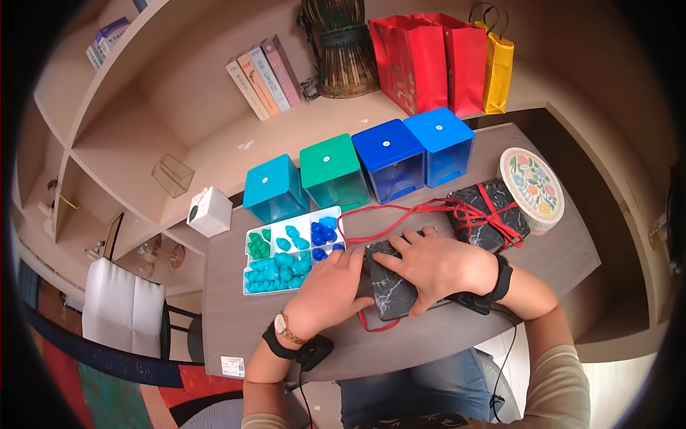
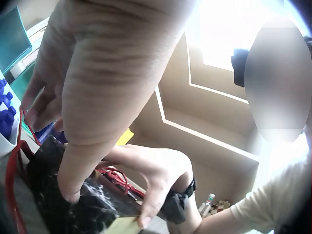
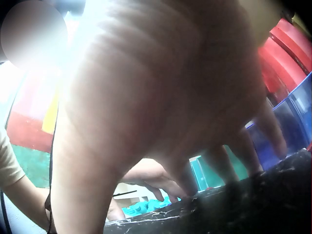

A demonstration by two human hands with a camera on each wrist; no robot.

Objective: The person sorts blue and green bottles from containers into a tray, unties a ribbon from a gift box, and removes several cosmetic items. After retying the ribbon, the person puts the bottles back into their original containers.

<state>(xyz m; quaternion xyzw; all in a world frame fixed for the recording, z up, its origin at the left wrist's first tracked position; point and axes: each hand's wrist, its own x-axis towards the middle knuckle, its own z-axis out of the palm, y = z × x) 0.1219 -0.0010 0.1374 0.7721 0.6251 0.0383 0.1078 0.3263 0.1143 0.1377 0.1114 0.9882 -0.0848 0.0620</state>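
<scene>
A black box with white marble veining (image 1: 391, 292) lies on the table with both hands at it. My right hand (image 1: 446, 264) lies spread over its top, fingers long and apart, the thumb at the near edge. In the right wrist view its fingertips (image 3: 228, 173) come down at the dark surface. My left hand (image 1: 330, 292) is at the box's left side, fingers extended beside the tray. Its thumb (image 2: 73, 192) touches the box in the left wrist view. Red ribbon (image 2: 10, 185) runs close by the left fingers and around the box's left side.
A white tray (image 1: 245, 282) holds blue, green and turquoise pieces on the left. Several lidded bins (image 1: 334, 163) line the back. A second marbled box (image 1: 468, 196) tied with red ribbon stands at right, against a round floral tin (image 1: 532, 187). Red bags (image 1: 411, 64) stand on the shelf.
</scene>
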